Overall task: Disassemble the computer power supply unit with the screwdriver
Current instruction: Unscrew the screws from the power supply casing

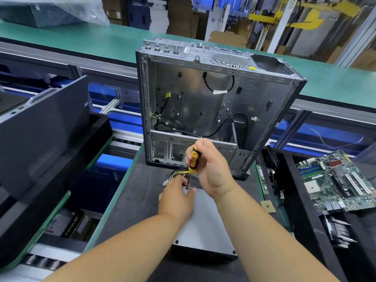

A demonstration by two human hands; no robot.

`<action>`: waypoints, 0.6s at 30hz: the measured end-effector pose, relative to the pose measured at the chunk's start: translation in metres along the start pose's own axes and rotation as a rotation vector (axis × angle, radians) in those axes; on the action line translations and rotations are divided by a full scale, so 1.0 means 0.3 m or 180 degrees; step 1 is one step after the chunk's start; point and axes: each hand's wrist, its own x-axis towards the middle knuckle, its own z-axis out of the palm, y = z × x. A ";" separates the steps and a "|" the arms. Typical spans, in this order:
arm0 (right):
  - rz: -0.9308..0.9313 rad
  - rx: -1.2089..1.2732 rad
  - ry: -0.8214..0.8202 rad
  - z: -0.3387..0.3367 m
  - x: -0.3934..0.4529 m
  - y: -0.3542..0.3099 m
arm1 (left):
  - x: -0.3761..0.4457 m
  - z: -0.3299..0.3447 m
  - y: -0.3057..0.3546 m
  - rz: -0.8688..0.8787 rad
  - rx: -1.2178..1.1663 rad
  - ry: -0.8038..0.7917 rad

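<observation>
The power supply unit [203,224], a flat grey metal box with dark screws at its corners and a yellow-and-black wire bundle [179,175] at its far end, is laid on the dark tabletop [132,210] before the emptied computer case [213,102]. The yellow-and-black screwdriver [192,161] is clasped upright by the right hand [211,167], tip at the far corner. The shaft is pinched by the left hand [177,198]. "PRIME" is read on a box [71,224] below.

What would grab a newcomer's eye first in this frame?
Dead centre, the right hand grips a yellow-and-black screwdriver upright, its tip at the far left corner of the grey power supply unit, where the left hand pinches around the shaft. Just behind stands an emptied computer case, open side facing the camera, with loose cables inside. A bare green motherboard lies at the right.
</observation>
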 end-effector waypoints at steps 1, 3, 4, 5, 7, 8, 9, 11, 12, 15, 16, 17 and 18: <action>0.0031 -0.0160 0.0005 -0.003 0.001 -0.003 | -0.001 0.000 0.000 0.0008 0.0009 0.0006; 0.0052 -0.0578 0.0083 -0.005 0.003 -0.008 | -0.001 0.000 0.000 0.0024 0.0009 0.0005; 0.0054 -0.0712 0.0085 -0.002 0.001 -0.008 | -0.001 0.000 0.000 0.0025 0.0000 -0.0001; 0.0078 -0.0737 0.0079 0.004 -0.001 -0.005 | -0.001 -0.001 0.000 0.0021 -0.0004 -0.0008; 0.0181 -0.0469 0.0052 0.022 -0.003 0.007 | 0.000 -0.001 -0.001 0.0006 -0.0003 -0.0028; 0.0191 -0.0314 0.0032 0.031 -0.003 0.012 | 0.001 -0.002 0.000 -0.0006 -0.0011 -0.0040; 0.0171 -0.0189 0.0001 0.040 -0.004 0.016 | 0.001 -0.003 0.001 -0.0020 -0.0023 -0.0050; 0.0088 0.0023 -0.0109 0.045 -0.001 0.019 | 0.000 -0.004 0.002 -0.0038 -0.0044 -0.0061; 0.0017 0.0032 -0.0136 0.042 0.000 0.019 | 0.000 -0.005 0.002 -0.0032 -0.0043 -0.0060; -0.0060 -0.0140 -0.0106 0.029 0.001 0.010 | -0.004 -0.006 0.002 0.0009 -0.0008 -0.0038; -0.0018 -0.0169 -0.0071 0.023 0.003 0.004 | -0.005 -0.006 0.002 0.0023 0.0002 -0.0027; 0.0030 -0.0211 -0.0032 0.017 0.004 -0.001 | -0.004 -0.006 0.002 0.0034 0.0015 -0.0017; 0.0088 -0.0275 0.0018 0.013 0.005 -0.008 | -0.004 -0.005 0.002 0.0042 0.0030 -0.0011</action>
